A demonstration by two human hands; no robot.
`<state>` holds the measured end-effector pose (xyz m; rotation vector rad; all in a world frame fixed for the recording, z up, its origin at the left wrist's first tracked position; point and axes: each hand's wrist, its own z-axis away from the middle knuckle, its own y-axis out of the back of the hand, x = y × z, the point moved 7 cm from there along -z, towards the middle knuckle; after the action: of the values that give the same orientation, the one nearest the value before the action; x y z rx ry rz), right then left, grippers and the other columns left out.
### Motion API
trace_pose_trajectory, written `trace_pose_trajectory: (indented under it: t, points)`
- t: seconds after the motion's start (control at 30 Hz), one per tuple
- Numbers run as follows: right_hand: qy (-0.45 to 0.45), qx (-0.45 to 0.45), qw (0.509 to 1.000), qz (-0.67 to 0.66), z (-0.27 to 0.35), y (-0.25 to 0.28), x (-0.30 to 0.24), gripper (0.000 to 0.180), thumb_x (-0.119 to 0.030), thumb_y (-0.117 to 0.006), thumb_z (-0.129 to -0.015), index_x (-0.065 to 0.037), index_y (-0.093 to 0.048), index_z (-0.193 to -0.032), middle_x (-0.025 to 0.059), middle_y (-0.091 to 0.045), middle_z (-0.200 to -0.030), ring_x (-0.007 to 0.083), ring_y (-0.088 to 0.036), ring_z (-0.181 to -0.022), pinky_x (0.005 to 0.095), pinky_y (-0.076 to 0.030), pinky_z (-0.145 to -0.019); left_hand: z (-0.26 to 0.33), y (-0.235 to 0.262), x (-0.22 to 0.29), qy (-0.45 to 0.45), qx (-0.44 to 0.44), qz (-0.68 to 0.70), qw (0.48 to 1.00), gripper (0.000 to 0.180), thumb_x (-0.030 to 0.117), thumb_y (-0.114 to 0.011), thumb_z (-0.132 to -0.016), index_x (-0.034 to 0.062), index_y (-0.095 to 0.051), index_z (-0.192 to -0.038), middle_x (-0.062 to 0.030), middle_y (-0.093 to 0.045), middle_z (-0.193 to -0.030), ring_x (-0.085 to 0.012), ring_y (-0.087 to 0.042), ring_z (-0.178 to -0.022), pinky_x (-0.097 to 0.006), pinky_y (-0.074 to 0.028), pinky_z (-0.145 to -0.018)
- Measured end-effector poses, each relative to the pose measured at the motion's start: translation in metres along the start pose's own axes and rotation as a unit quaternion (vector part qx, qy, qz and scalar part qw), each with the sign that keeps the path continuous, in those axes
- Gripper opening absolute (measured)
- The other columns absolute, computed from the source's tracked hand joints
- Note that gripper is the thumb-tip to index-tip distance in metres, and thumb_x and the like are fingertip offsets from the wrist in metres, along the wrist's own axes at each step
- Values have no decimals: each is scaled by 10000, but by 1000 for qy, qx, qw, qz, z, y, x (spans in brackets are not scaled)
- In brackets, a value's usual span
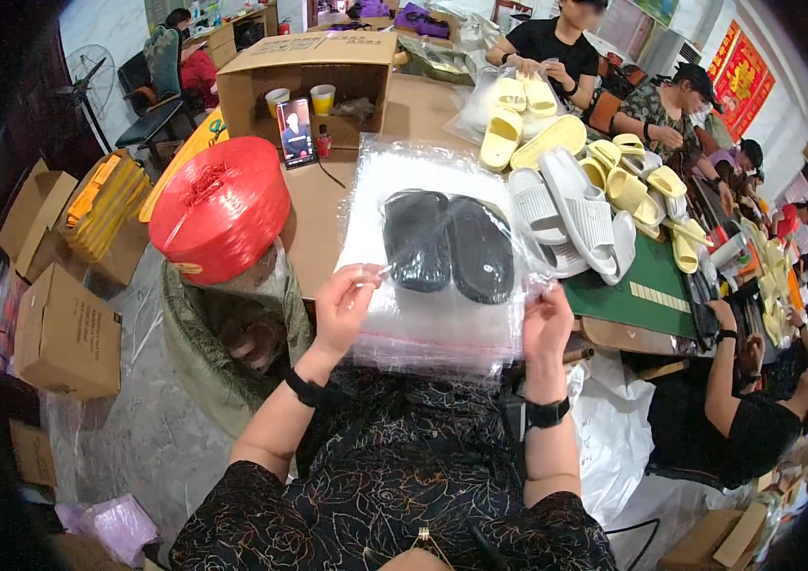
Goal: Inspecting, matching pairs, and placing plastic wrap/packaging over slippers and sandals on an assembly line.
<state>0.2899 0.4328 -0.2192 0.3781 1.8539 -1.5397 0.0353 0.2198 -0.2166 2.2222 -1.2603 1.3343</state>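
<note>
A pair of black slippers (418, 243) lies side by side inside a clear plastic bag (461, 322) in front of me. On the bag's left edge, the fingers of my left hand (339, 306) are pinched together on the film. My right hand (546, 324) grips the opposite edge, its fingers partly hidden by the crinkled plastic. Beneath lies a stack of flat clear bags (366, 214) on a white backing. Close to my right hand, grey slippers (580, 214) are piled on the table.
A big red roll of plastic twine (218, 209) stands left of the table. Behind are a phone (296, 133) and an open cardboard box (313, 48) holding cups. Yellow slippers (632, 195) and a green mat (603, 300) lie to the right. Co-workers (556, 57) sit along the tables.
</note>
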Motion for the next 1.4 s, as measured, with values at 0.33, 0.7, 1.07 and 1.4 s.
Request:
trace_pose_trajectory:
  t: [0.33,0.7,1.07,1.4]
  points:
    - [-118,-3,984,135,22,-2,44,683,65,-719,-801,69,-351,-1377,128,-606,-1109,207,-600,-982,328,-494,-855,40,-2,-57,302,108,84,944,192,133,-693,-898,28,-607,-1033,0,-621,-971,-69,-557,-835,-227,-450,-752]
    - [-37,-74,966,245,40,-33,43,777,121,-667,-778,79,-297,-1460,183,-423,-1435,254,-467,-1280,350,-407,-1047,21,-36,-34,340,102,303,884,316,38,-641,-891,-10,-569,-1195,-84,-660,-1085,-191,-642,-967,-322,-528,-827]
    - [89,-182,888,412,58,-53,62,786,-43,-758,-777,55,-309,-1415,154,-487,-1323,243,-490,-1203,364,-394,-1039,37,-61,-7,281,13,227,933,482,32,-603,-925,49,-433,-1375,-65,-587,-1262,-175,-565,-1127,-350,-456,-971]
    - [140,-310,541,769,24,-25,52,890,-408,-796,-732,-7,-406,-1424,212,-412,-1468,418,-331,-1379,486,-265,-1135,158,172,23,421,70,172,888,571,87,-675,-871,54,-450,-1395,-66,-578,-1296,-203,-566,-1174,-366,-449,-1012]
